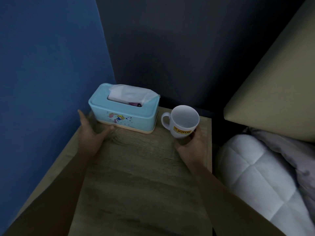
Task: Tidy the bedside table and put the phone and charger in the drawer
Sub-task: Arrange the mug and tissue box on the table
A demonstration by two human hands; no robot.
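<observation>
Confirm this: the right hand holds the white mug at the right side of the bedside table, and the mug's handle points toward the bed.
Not quite. In the head view the right hand does hold the white mug at the right side of the bedside table, but its handle points toward the tissue box, away from the bed.

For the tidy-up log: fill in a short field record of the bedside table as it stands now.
surface: wooden bedside table
back left: light blue tissue box, tissue sticking out
back right: white mug, tilted, handle pointing left, looks empty
left hand: open, fingers spread, beside the tissue box
right hand: grip closed on the mug's base
phone and charger: not in view
drawer: not in view
</observation>
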